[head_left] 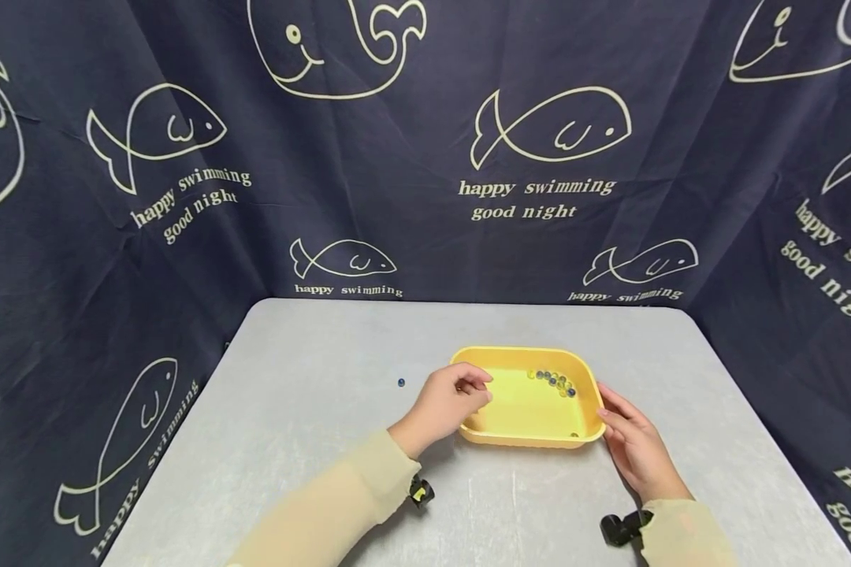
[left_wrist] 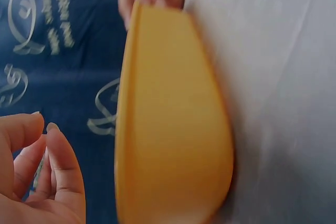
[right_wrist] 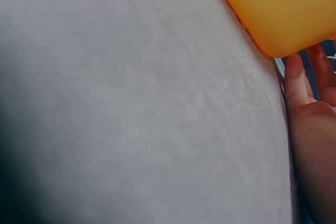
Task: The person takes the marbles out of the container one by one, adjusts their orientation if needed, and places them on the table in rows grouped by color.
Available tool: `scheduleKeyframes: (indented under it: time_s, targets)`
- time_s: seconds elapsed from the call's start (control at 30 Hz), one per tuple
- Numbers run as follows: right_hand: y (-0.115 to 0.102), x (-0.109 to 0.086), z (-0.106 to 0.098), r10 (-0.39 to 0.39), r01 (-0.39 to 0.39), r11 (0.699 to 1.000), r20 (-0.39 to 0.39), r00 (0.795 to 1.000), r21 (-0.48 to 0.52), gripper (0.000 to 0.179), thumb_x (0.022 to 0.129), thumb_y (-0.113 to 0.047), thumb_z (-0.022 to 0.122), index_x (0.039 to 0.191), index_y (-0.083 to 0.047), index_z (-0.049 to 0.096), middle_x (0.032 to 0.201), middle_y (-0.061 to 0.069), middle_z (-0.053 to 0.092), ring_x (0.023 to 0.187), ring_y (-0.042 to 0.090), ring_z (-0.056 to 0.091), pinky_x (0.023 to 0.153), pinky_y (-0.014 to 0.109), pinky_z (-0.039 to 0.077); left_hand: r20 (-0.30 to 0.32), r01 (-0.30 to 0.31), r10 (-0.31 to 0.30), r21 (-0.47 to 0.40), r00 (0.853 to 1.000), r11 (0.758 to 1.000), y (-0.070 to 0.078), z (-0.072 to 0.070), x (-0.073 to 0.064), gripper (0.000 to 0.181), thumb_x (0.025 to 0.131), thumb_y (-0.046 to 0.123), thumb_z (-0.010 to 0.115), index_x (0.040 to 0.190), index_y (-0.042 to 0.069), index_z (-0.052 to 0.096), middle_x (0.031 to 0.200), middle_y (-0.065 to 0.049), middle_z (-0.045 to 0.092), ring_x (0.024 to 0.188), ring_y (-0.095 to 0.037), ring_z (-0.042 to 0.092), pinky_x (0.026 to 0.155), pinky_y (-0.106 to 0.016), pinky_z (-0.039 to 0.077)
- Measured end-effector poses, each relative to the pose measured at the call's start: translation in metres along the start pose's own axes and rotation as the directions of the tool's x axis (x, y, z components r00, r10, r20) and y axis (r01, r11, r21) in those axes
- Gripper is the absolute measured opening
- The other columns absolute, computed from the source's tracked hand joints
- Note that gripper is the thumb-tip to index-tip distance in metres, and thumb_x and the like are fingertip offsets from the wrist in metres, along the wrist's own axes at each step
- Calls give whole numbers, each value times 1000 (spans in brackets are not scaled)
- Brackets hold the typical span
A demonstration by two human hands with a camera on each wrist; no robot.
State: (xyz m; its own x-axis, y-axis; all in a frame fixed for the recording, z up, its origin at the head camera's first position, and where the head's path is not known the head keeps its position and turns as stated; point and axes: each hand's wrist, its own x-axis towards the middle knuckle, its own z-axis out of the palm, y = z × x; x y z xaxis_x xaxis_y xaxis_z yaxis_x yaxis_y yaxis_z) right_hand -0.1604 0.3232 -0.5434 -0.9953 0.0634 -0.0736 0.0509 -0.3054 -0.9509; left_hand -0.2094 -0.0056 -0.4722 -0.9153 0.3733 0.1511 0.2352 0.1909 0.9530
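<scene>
A yellow plastic tray (head_left: 525, 438) stands on the table, with several blue and yellow marbles (head_left: 553, 381) in a curved row near its far right corner. Another small marble (head_left: 574, 435) lies by the near right wall inside. My left hand (head_left: 450, 405) is over the tray's left rim, fingers loosely bent. In the left wrist view its thumb and index fingertips (left_wrist: 55, 128) are slightly apart, with nothing visible between them. My right hand (head_left: 634, 445) holds the tray's right end, thumb at the rim and fingers along the outer wall.
A single blue marble (head_left: 401, 383) lies on the grey table (head_left: 312, 425), left of the tray. A dark blue curtain (head_left: 425, 173) with white fish drawings hangs behind and along both sides. Black wrist cameras (head_left: 421, 492) sit at the sleeve cuffs.
</scene>
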Motion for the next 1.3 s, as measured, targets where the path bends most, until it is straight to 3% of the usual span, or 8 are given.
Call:
scheduleKeyframes:
  time_s: [0.27, 0.53, 0.7, 1.03, 1.17, 1.3]
  targets:
    - [-1, 1, 1, 11, -12, 1000, -26, 1000, -4, 54, 102, -7, 64, 154, -10, 48, 147, -9, 53, 125, -2, 55, 100, 20, 48, 96, 11, -13, 17, 995, 1000, 12, 37, 3, 14, 92, 8, 77, 106, 12, 74, 89, 8, 65, 79, -6, 61, 71, -23, 55]
    - [0, 2, -1, 4, -4, 1000, -17, 1000, -6, 55, 103, -6, 63, 155, -8, 46, 151, -4, 49, 125, -2, 55, 101, 21, 46, 153, -57, 44, 82, 987, 995, 16, 68, 20, 14, 92, 8, 77, 106, 12, 75, 87, 12, 63, 78, -1, 59, 73, -18, 54]
    - [1, 2, -1, 7, -8, 1000, -12, 1000, -22, 56, 104, -8, 62, 157, -5, 42, 154, -1, 45, 125, -3, 54, 101, 20, 46, 148, -50, 34, 104, 988, 993, 19, 88, 34, 14, 92, 10, 78, 105, 14, 75, 86, 14, 62, 77, 1, 59, 71, -16, 52]
    - [2, 2, -2, -39, 38, 999, 31, 999, 21, 51, 104, -2, 58, 154, -3, 46, 135, -14, 60, 123, 0, 58, 99, 20, 49, 146, -48, 21, 178, 989, 983, 34, 114, 51, 19, 92, 11, 75, 111, 10, 74, 92, 10, 66, 81, 3, 57, 75, -12, 49]
    - [2, 2, -2, -43, 43, 999, 30, 999, 19, 51, 104, -2, 59, 153, -3, 47, 135, -13, 60, 123, 0, 58, 99, 19, 48, 136, -10, -20, 222, 991, 975, 31, 121, 58, 21, 92, 10, 76, 113, 8, 75, 90, 12, 65, 81, 3, 57, 74, -12, 48]
    - [3, 2, -2, -34, 33, 999, 23, 999, 7, 51, 104, -4, 59, 154, -4, 46, 141, -10, 55, 124, -2, 56, 100, 19, 47, 88, 52, -80, 290, 993, 956, 21, 128, 67, 20, 90, 11, 78, 111, 12, 76, 85, 13, 63, 76, 3, 56, 70, -12, 47]
